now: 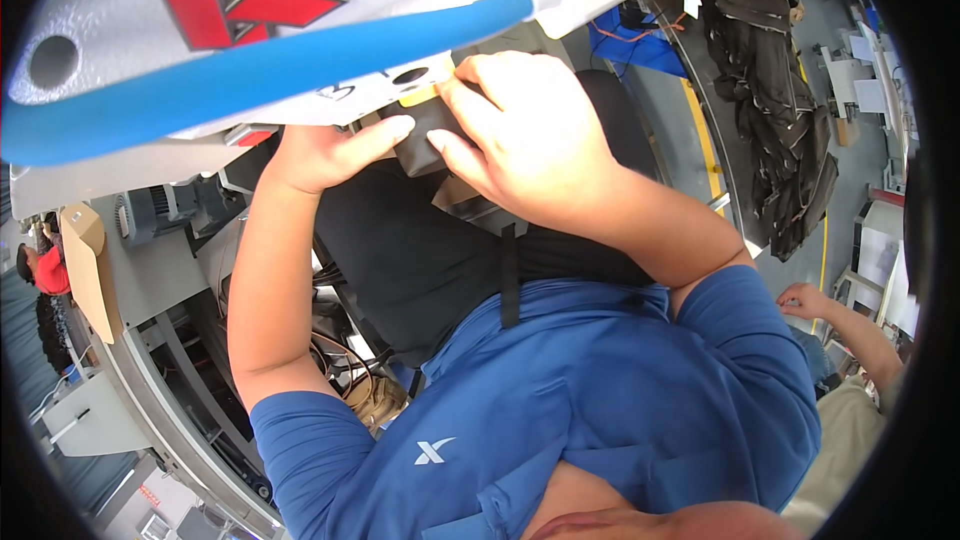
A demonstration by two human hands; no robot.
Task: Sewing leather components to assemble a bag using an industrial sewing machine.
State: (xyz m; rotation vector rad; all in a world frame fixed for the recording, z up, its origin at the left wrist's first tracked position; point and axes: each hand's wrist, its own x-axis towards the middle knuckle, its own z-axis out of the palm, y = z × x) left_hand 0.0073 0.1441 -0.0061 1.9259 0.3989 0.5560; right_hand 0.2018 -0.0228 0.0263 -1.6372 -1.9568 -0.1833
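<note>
My left hand and my right hand meet under the head of a grey-white sewing machine that carries a blue padded tube. Both hands pinch a small dark fabric piece just below the machine's underside. The left thumb lies along its left edge. The right fingers curl over its top and right side and hide most of it. A larger black cloth spreads below the hands, over my blue shirt.
A heap of dark garments lies at the right beside a yellow floor line. Another person's forearm and hand reach in at the right edge. A person in red and a cardboard box are at the far left.
</note>
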